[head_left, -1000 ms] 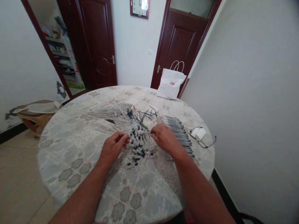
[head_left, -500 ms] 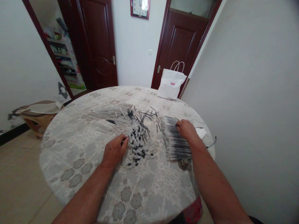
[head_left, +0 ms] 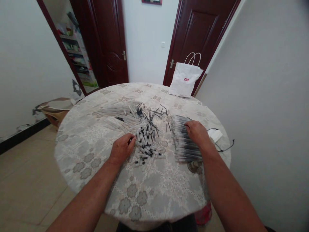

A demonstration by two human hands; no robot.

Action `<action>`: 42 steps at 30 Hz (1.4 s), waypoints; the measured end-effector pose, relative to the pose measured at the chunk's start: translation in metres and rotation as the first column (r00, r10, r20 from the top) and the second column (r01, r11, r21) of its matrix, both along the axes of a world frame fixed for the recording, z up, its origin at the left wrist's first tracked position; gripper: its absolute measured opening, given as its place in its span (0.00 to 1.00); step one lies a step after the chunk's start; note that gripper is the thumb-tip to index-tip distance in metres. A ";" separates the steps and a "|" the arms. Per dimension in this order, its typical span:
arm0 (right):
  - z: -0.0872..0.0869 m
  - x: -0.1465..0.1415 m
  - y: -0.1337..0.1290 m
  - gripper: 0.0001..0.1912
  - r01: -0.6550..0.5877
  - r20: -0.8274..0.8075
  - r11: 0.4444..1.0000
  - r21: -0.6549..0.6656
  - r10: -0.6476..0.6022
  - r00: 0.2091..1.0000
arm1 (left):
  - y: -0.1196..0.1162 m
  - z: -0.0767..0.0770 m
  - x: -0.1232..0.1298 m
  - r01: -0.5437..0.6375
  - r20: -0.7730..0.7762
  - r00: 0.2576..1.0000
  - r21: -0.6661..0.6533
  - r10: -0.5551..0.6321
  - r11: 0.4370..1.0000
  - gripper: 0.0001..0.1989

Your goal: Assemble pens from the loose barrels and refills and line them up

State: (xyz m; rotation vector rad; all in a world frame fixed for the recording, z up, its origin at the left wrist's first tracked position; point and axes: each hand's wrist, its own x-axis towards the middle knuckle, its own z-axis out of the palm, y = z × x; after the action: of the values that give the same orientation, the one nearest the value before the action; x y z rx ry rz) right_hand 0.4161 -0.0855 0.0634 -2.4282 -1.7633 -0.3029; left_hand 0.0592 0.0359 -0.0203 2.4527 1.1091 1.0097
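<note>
Resting flat, right hand (head_left: 196, 130) covers pen row (head_left: 187, 148); left hand (head_left: 122, 149) pinches caps (head_left: 147, 149).

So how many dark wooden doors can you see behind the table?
2. One door stands open at the back left, beside a shelved room. The other door is shut at the back right, behind the white paper bag. Others may lie outside the view.
</note>
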 end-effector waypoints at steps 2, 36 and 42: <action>0.005 -0.015 -0.001 0.16 -0.065 -0.046 0.996 0.062 0.068 0.997 | 0.000 -0.001 0.000 -0.006 -0.002 1.000 0.002 0.006 1.000 0.11; -0.058 -0.160 0.028 0.11 -0.428 -0.304 0.873 0.233 0.484 0.821 | 0.001 -0.009 -0.006 -0.156 -0.160 0.974 0.049 0.162 0.987 0.15; -0.063 -0.141 0.029 0.12 -0.309 -0.295 0.906 0.289 0.392 0.871 | 0.003 -0.008 -0.008 -0.203 -0.247 0.946 0.052 0.209 0.978 0.15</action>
State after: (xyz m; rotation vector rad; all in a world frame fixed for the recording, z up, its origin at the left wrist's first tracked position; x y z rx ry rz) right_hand 0.2752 -0.0560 0.0005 -1.8153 -1.8391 -0.0311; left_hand 0.0512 0.0390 -0.0283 2.5803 1.4677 0.7845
